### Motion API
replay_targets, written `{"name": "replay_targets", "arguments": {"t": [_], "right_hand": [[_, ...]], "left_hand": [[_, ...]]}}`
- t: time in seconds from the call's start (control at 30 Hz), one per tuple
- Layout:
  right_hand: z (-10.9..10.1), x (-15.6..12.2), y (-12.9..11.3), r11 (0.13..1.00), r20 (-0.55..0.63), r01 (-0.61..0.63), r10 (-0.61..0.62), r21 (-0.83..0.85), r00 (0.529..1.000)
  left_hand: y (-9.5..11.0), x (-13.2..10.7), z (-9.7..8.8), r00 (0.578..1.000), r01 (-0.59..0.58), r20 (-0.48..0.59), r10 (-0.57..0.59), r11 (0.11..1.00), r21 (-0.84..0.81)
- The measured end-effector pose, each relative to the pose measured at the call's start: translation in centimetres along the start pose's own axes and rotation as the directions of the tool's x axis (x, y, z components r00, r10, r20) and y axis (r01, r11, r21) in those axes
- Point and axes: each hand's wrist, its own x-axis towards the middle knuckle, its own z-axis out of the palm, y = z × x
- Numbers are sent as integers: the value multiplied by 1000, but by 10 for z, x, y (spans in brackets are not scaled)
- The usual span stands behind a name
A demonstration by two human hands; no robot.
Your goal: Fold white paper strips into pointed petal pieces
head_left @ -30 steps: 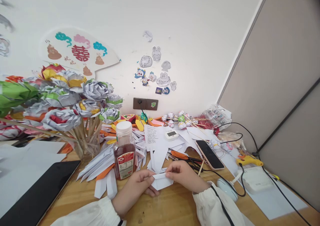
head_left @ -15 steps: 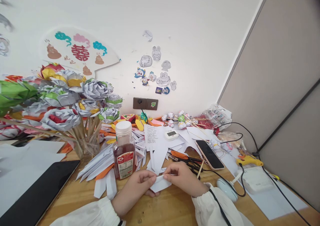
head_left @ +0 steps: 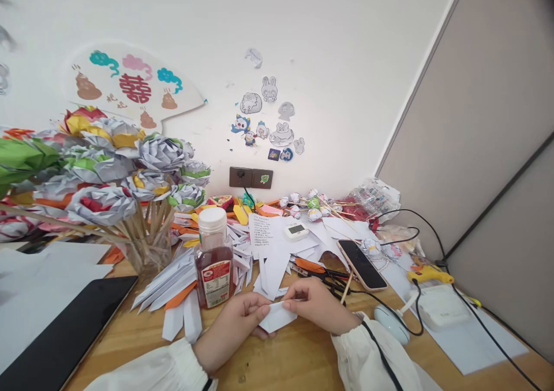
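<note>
A small folded piece of white paper is held just above the wooden desk at the bottom centre. My left hand pinches its left end with curled fingers. My right hand pinches its upper right edge between thumb and fingers. Both wrists wear white sleeves. Right behind my left hand stands a bottle of red liquid with a white cap. Folded white paper strips lie beside the bottle.
A glass of paper flowers on sticks stands at the left, a black tablet before it. A phone, orange-handled scissors, a yellow glue gun, a white box and cables lie to the right.
Both hands shifted slightly and pressed the paper into a flatter fold. The view dipped a little.
</note>
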Motion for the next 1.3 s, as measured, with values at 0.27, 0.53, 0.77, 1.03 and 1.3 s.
{"name": "replay_targets", "arguments": {"t": [0.27, 0.53, 0.77, 1.03, 1.3], "right_hand": [[2, 0, 1, 999, 29, -13, 12, 47, 999], [2, -1, -4, 999, 45, -12, 10, 43, 999], [-4, 0, 3, 999, 57, -41, 41, 0, 998], [-8, 1, 3, 999, 68, -36, 36, -1, 997], [-9, 1, 3, 984, 134, -98, 78, 152, 988]], "left_hand": [[2, -2, 3, 1000, 15, -26, -14, 999, 32], [9, -3, 6, 994, -52, -76, 73, 968, 244], [12, -5, 7, 997, -16, -69, 31, 979, 202], [10, -5, 7, 999, -5, -43, 9, 996, 93], [5, -3, 6, 999, 0, -36, 2, 997, 76]]}}
